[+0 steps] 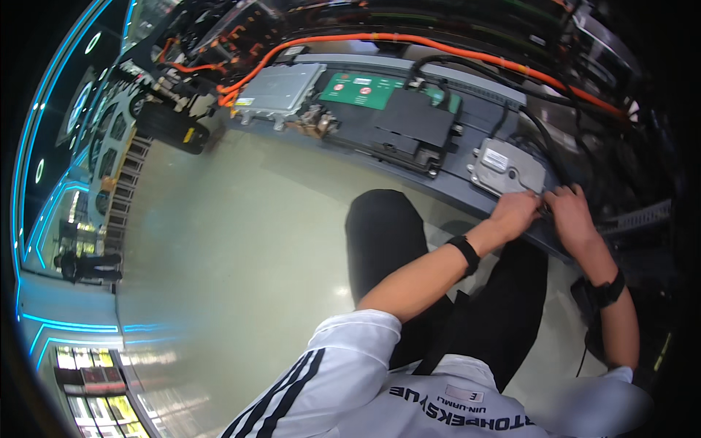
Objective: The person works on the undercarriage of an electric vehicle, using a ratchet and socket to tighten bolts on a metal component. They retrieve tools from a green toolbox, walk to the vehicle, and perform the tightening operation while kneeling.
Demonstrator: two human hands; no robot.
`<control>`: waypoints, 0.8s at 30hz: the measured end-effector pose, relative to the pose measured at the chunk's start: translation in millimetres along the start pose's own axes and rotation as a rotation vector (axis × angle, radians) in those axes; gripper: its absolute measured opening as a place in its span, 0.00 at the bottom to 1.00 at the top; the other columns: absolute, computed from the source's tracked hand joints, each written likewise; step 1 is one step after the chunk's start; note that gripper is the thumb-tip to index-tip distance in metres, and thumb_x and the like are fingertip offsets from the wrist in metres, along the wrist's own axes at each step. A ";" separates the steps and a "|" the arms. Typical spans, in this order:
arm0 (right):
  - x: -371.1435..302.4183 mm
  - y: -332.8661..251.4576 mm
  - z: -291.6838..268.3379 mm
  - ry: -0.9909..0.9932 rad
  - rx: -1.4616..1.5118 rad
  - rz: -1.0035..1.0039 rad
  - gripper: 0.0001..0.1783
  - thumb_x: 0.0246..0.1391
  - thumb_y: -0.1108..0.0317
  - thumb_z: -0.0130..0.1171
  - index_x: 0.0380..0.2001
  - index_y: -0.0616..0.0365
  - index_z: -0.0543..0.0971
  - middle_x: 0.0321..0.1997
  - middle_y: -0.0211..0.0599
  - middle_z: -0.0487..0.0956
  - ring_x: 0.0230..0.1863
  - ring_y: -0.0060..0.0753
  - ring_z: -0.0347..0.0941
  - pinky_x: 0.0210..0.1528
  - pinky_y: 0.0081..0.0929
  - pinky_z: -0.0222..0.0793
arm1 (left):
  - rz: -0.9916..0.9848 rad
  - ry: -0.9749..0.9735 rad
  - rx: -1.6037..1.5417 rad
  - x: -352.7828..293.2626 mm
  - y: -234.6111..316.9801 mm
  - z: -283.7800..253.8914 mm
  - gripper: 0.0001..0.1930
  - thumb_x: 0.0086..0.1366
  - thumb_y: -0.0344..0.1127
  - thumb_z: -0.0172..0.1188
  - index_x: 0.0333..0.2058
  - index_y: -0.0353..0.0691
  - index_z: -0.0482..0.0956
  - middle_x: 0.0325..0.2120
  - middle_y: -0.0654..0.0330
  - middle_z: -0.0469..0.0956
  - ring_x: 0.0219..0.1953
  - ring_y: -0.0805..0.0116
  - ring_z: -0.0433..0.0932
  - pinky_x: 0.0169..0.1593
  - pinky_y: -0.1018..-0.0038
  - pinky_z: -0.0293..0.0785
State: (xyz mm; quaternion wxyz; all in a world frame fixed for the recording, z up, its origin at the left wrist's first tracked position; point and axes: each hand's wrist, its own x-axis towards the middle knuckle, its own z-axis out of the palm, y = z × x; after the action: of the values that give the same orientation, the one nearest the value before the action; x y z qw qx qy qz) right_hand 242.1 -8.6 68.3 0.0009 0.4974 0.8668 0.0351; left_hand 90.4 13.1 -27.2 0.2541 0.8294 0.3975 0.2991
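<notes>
My left hand (515,213) reaches to the near right corner of a silver metal control unit (510,169) with a white label. Its fingers are closed at that corner. Right beside it, my right hand (572,216) is closed too, fingertips bent toward those of the left. A small dark piece shows between the two hands, too small to name. A thick black cable (544,135) curves down toward the right hand from behind the unit. The unit sits on a long grey battery-like housing (350,135).
An orange high-voltage cable (409,38) runs along the back. On the housing lie a finned silver box (281,89), a green label plate (358,90) and a black cover (416,117). A tire (171,126) stands at the left. My knees (383,219) are close to the housing.
</notes>
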 end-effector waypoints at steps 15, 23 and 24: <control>-5.6 11.8 3.3 -0.128 0.117 0.128 0.11 0.46 0.65 0.64 0.34 0.57 0.81 0.32 0.48 0.81 0.38 0.50 0.80 0.41 0.42 0.73 | -0.093 -0.093 0.035 11.8 15.1 -10.8 0.10 0.54 0.35 0.68 0.31 0.35 0.80 0.31 0.52 0.79 0.37 0.48 0.78 0.39 0.59 0.74; -0.6 10.9 4.1 -0.004 0.038 0.085 0.12 0.40 0.72 0.65 0.33 0.55 0.80 0.29 0.44 0.80 0.36 0.46 0.78 0.45 0.37 0.69 | -0.001 -0.077 0.032 10.1 -2.2 -1.0 0.13 0.55 0.38 0.68 0.25 0.33 0.77 0.30 0.53 0.77 0.34 0.49 0.76 0.37 0.57 0.71; -1.8 11.9 3.0 -0.010 0.104 0.136 0.11 0.39 0.71 0.66 0.31 0.56 0.81 0.28 0.45 0.80 0.36 0.47 0.79 0.43 0.38 0.71 | 0.002 -0.071 0.050 10.0 -0.4 -0.5 0.13 0.55 0.38 0.67 0.24 0.33 0.77 0.30 0.53 0.77 0.33 0.49 0.76 0.37 0.57 0.71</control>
State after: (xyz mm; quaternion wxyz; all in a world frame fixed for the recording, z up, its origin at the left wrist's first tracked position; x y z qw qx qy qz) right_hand 253.4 -4.0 65.9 -0.0232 0.5546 0.8317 -0.0126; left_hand 94.9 21.5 -24.2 0.2470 0.8460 0.3946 0.2600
